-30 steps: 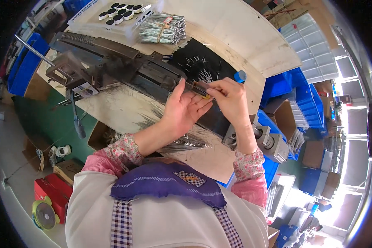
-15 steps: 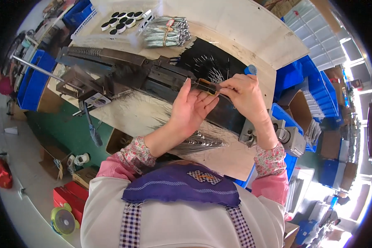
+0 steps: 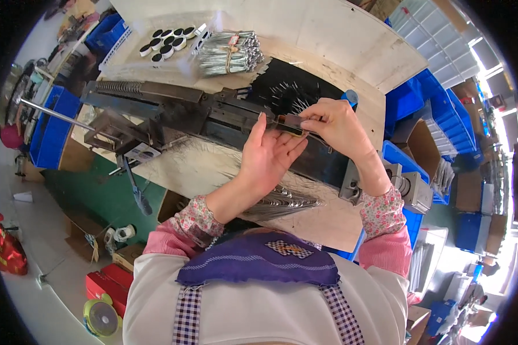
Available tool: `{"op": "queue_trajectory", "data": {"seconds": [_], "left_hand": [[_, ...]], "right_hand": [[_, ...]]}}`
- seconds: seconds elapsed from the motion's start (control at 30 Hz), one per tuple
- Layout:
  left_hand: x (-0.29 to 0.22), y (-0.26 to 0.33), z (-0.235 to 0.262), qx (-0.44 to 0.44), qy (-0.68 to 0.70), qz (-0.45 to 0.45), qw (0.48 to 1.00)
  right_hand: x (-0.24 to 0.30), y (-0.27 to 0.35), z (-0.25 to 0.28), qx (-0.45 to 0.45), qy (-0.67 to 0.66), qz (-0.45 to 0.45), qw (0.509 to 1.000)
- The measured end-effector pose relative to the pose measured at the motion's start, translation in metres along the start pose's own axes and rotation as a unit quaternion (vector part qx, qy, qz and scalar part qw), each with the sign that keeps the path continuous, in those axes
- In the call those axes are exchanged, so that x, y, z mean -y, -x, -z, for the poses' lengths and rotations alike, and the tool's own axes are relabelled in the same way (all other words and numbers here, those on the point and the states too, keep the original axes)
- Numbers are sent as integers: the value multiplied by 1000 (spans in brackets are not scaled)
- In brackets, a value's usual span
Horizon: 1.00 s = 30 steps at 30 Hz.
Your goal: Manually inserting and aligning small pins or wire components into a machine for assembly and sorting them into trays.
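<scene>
On the workbench (image 3: 351, 34) the long machine (image 3: 213, 118) lies across the middle, with a bundle of metal rods (image 3: 230, 53) behind it and bins (image 3: 426, 103) to the right.

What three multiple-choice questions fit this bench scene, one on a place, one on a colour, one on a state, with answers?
1. Where is the pin bundle?
A. far side of the table
B. on the floor
C. in a bin

2. What colour are the bins?
A. red
B. blue
C. yellow

3. How is the left hand held?
A. fist
B. open, palm up
C. gripping a hammer

Answers:
A, it lies beyond the machine.
B, the stacked bins at right are blue.
B, fingers spread beside the right hand, which pinches a small part.
</scene>
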<state>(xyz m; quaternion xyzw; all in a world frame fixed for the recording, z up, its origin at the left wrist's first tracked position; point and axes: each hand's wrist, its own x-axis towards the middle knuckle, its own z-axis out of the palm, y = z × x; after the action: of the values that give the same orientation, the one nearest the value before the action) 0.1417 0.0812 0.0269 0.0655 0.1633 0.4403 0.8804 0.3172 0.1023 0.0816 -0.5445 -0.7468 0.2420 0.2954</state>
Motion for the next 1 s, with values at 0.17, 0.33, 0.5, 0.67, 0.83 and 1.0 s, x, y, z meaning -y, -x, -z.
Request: {"op": "queue_trajectory", "data": {"seconds": [0.17, 0.33, 0.5, 0.67, 0.83, 1.0], "left_hand": [[-1, -3, -2, 21, 4, 0, 1000], [-1, 14, -3, 5, -37, -18, 999], [-3, 15, -1, -10, -36, -21, 999], [-8, 14, -4, 12, -56, -26, 998], [-9, 14, -4, 22, -31, -12, 999], [-7, 14, -3, 28, -41, -8, 999]], "right_hand": [[15, 10, -24, -111, 154, 177, 966], [8, -1, 4, -79, -32, 25, 996], [-3, -2, -5, -3, -19, 9, 1000], [11, -4, -2, 3, 71, 30, 997], [5, 0, -4, -13, 82, 59, 995], [9, 0, 1, -55, 51, 99, 992]]}}
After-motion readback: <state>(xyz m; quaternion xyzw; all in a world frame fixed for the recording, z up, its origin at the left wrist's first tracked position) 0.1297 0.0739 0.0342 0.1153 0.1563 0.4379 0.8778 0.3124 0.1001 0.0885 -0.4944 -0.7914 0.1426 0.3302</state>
